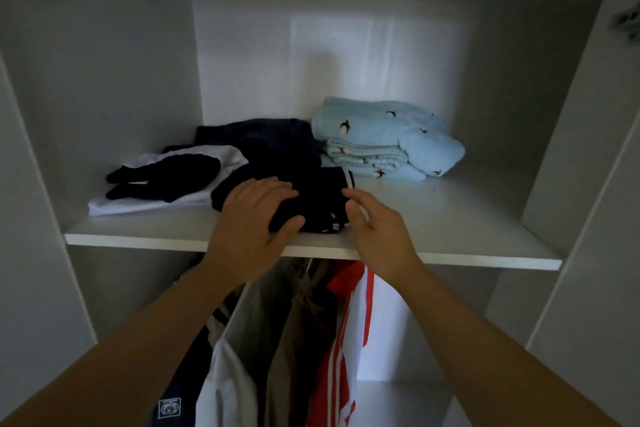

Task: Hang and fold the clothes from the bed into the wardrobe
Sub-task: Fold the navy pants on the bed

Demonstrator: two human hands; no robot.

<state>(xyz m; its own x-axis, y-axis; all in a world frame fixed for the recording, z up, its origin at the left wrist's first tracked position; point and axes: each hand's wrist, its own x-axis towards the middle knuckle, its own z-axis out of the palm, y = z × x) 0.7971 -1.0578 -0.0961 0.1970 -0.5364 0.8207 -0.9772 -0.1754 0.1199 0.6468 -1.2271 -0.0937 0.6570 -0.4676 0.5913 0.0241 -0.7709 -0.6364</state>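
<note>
Shelf (pixel 450 218), folded garment (pixel 318 198) at its front edge, flat shirt (pixel 166 201) on its left part, blanket stack (pixel 381 139) at its back right (just beside the garment), hanging clothes (pixel 311 340) below it.

Single view. The wide-angle head camera faces forward into the wardrobe (pixel 114 80), tilted slightly down. It stands near: the shelf (pixel 450 218) front edge crosses mid-frame, and both the left hand (pixel 254 218) and right hand (pixel 377 229) reach it, forearms entering from the lower corners. Below the shelf, hanging clothes (pixel 339 340) fill the lower centre.
</note>
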